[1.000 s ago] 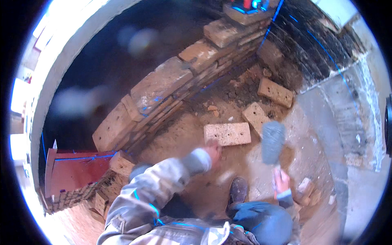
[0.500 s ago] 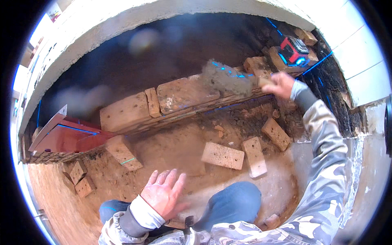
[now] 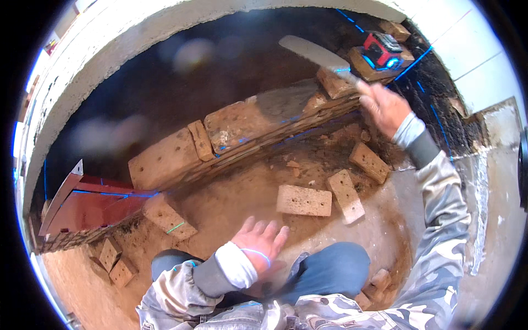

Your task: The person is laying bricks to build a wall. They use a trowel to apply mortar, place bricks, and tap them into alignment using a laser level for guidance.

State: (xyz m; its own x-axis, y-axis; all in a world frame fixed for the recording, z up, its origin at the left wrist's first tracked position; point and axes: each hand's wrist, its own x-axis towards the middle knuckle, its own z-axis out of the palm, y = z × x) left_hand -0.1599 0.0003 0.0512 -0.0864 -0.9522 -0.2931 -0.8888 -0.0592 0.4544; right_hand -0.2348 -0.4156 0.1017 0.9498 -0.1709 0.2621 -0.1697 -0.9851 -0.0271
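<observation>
My right hand [image 3: 382,107] grips the handle of a trowel, whose long pale blade [image 3: 313,53] is raised past the far side of a low brick wall [image 3: 236,124]. Below the blade, a grey layer of wet mortar [image 3: 283,102] covers part of the wall's top, between a bare brick face and a raised brick [image 3: 333,83]. My left hand [image 3: 258,242] hovers above my knees with fingers spread, holding nothing. A narrow piece of brick [image 3: 200,140] is set between larger bricks in the top course.
A red and black laser level [image 3: 382,50] stands on bricks at the far right, casting blue lines. Loose bricks [image 3: 304,200] lie on the dusty ground before me. A dark red metal sheet [image 3: 107,206] juts from the wall's left end. A white curved edge [image 3: 126,49] arches overhead.
The trowel has lifted up and away from the wall, its blade now showing pale. Grey mortar now lies spread on the bricks. My left hand has shifted right and slightly forward.
</observation>
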